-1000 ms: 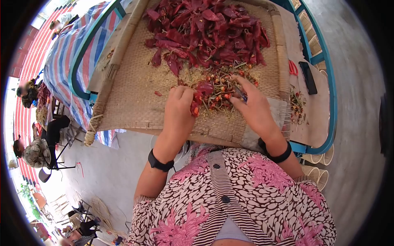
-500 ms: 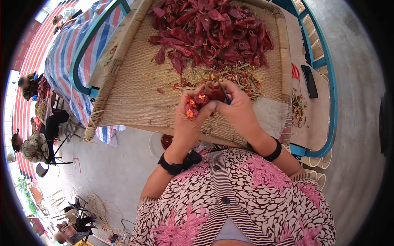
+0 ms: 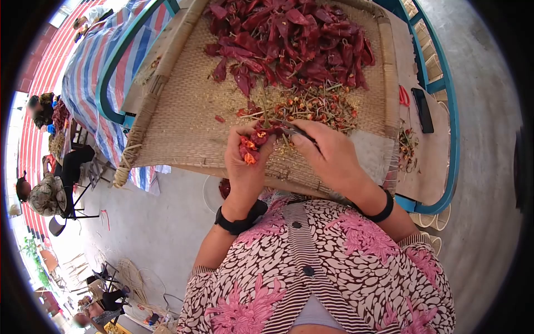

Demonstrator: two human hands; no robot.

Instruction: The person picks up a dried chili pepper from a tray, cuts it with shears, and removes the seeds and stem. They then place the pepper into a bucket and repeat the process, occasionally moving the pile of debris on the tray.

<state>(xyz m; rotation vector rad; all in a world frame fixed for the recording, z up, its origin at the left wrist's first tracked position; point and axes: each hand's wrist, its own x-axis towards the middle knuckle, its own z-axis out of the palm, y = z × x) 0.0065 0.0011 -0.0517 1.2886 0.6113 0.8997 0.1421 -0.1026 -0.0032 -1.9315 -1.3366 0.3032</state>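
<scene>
Over the front part of a woven tray, my left hand is closed around several red dried peppers, whose cut orange ends show by the palm. My right hand grips a small dark cutting tool, and its tip meets the stem end of a pepper between the hands. Just beyond lies a heap of stems and orange-red bits. Farther back on the tray is a large pile of dark red peppers.
Red-handled scissors and a black phone lie on the board right of the tray, near scattered scraps. Blue-green metal rails flank it. People sit at the left, beside a striped sheet.
My hands have come together from apart over the scraps, and my left hand now holds several peppers. Since the last frame, my right hand has shifted slightly right, with the tool more visible.
</scene>
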